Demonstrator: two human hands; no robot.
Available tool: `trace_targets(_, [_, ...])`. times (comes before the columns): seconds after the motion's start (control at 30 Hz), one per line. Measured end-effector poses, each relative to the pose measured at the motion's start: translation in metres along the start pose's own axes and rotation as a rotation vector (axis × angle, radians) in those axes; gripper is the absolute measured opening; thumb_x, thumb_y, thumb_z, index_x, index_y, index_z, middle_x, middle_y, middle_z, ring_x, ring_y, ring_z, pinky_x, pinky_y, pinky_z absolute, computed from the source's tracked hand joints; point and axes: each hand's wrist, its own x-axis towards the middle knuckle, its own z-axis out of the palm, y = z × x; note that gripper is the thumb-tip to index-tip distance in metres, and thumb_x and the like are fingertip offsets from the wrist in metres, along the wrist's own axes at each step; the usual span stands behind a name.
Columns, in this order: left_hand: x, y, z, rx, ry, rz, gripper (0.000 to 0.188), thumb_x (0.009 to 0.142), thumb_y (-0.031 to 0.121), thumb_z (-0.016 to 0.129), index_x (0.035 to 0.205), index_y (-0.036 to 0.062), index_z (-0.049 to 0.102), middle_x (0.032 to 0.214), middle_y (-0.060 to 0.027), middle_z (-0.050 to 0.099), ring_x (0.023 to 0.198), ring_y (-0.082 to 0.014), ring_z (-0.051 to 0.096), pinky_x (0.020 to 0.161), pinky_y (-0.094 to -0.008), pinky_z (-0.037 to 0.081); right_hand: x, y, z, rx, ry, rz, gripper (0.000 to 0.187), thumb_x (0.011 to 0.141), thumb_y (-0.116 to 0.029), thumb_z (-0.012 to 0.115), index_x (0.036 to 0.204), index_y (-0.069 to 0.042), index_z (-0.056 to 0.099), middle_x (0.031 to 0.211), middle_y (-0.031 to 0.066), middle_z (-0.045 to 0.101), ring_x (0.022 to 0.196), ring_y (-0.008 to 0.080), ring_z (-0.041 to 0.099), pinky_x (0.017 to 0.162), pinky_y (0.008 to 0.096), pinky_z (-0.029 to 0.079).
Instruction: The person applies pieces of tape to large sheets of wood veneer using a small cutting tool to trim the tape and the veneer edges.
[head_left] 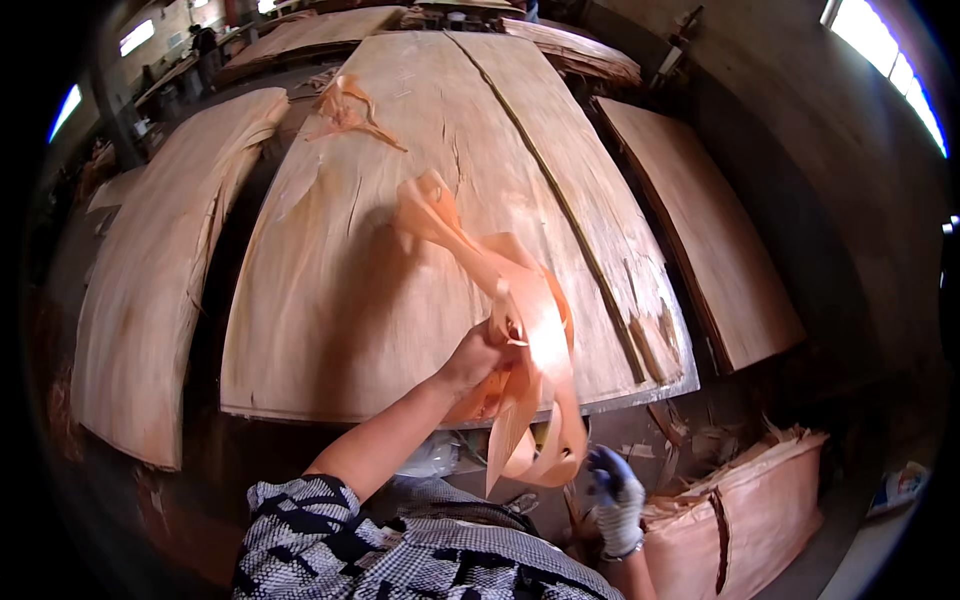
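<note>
My left hand (478, 358), bare, is closed around a loose bundle of thin, curled peach-coloured strips (548, 330), which look like wood veneer. The strips loop up over the large pale veneer sheet (330, 270) and hang down past its near edge. Low on the right, beside the hanging ends, is my right hand (616, 500) in a white glove with blue-purple fingers. A small space shows between it and the strips. Its fingers are blurred, so I cannot make out whether they are apart or closed.
A long dark strip (545, 170) runs along the sheet's right part, near a torn edge. Peach scraps (350, 110) lie at its far left. Veneer stacks flank it on the left (165, 270) and right (710, 230). A curved veneer pile (760, 515) stands at the lower right.
</note>
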Motion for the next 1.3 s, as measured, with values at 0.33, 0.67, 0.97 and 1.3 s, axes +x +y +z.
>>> trace_targets(0.33, [0.108,-0.016,0.17,-0.142,0.136,0.295,0.027,0.083,0.011,0.054,0.109,0.0112,0.049,0.078,0.0023,0.054,0.065,-0.005,0.052,0.056,-0.0197,0.044,-0.017,0.09,-0.27,0.089,0.189,0.29,0.025,0.089,-0.009,0.05,0.112,-0.002,0.053,0.09,0.0062,0.062,0.07,0.0086,0.057,0.05,0.0185,0.044])
trace_targets(0.67, [0.287,-0.031,0.28,-0.441,0.137,0.504,0.013,0.083,0.01,0.055,0.095,0.0066,0.054,0.088,-0.0032,0.057,0.086,-0.0138,0.056,0.077,-0.0318,0.048,0.158,0.081,-0.356,-0.099,-0.174,-0.222,0.036,0.078,0.008,0.053,0.112,-0.006,0.057,0.122,0.0156,0.048,0.104,0.0236,0.054,0.084,0.0256,0.042])
trace_targets(0.97, [0.417,-0.127,0.318,-0.604,0.466,0.477,0.022,0.079,0.001,0.054,0.099,0.008,0.049,0.085,-0.0027,0.055,0.077,-0.0126,0.054,0.071,-0.0263,0.047,0.29,0.11,-0.413,0.238,-0.52,0.041,0.042,0.078,0.009,0.043,0.116,-0.005,0.054,0.136,0.0092,0.033,0.107,0.0126,0.047,0.084,0.0214,0.04])
trace_targets(1.3, [0.522,-0.144,0.338,-0.587,0.591,0.721,0.025,0.082,-0.003,0.048,0.106,0.0064,0.045,0.083,-0.003,0.052,0.073,-0.0113,0.052,0.067,-0.0252,0.046,0.454,0.183,-0.461,0.402,-0.888,0.079,0.045,0.078,-0.003,0.048,0.123,-0.008,0.05,0.142,0.0045,0.023,0.087,0.007,0.046,0.078,0.0205,0.04])
